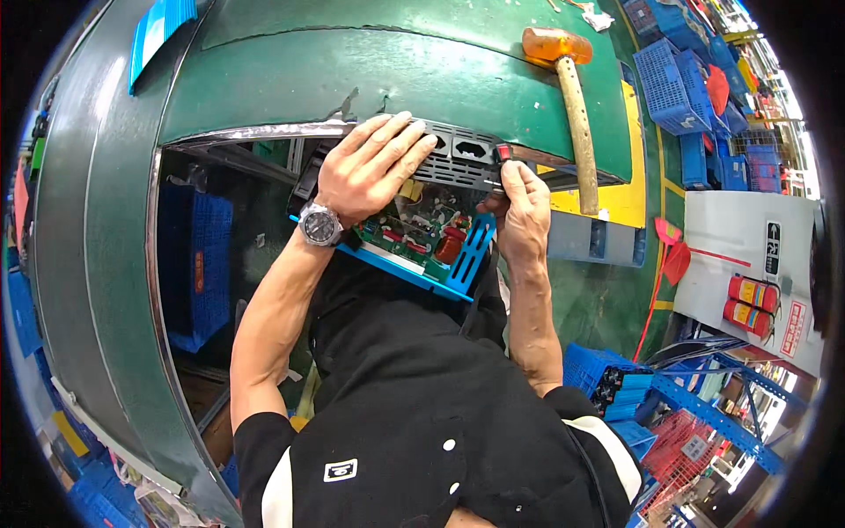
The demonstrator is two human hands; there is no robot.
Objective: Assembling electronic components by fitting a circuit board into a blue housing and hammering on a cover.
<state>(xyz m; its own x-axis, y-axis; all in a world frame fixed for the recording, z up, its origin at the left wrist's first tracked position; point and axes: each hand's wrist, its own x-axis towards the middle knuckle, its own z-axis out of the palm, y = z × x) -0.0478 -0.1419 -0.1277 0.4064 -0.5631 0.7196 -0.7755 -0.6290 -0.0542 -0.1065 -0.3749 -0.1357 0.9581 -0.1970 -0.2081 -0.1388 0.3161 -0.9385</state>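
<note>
An open blue metal case [400, 275] with a green circuit board [392, 238] inside rests at the table edge, close to my body. Along its far side stands a black slotted end panel [458, 172] with socket cutouts. My left hand [365, 176] lies over the left part of this panel, fingers stretched out and flat; its thumb is hidden. At the panel's right end, my right hand [525, 211] pinches a small black-and-red rocker switch [503, 153] between thumb and fingers. Part of that grip is covered by the hand itself.
A mallet [576, 114] with an amber head lies on the green tabletop [352, 79] to the right. One blue finned piece [158, 35] lies at the far left. Under the table sits a blue crate [201, 264]. Blue baskets [671, 84] stand on the floor at right.
</note>
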